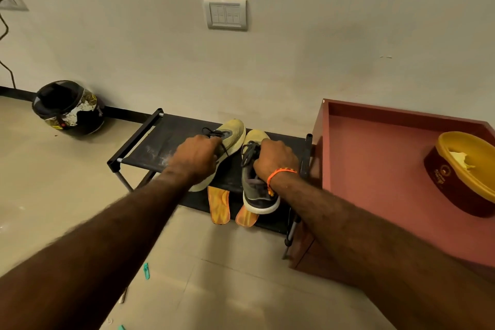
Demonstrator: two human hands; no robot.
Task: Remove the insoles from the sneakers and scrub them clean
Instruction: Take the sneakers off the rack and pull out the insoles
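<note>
A low black shoe rack [166, 139] stands against the wall — two sneakers, left [232, 134] and right [254, 193], rest on top; two orange insoles [219, 205] lie on the lower shelf, jutting forward.

Yellow, grey and orange on black

Under my fingers I see two pale yellow fabric sneakers [235, 132] with dark grey collars, black laces and white heels; nearer me than my fingers, two orange flat insoles [219, 207]. Black fabric rack shelf [166, 136], brick-red wooden cabinet top [375, 169], black round helmet [68, 107] with white-and-gold pattern.
</note>
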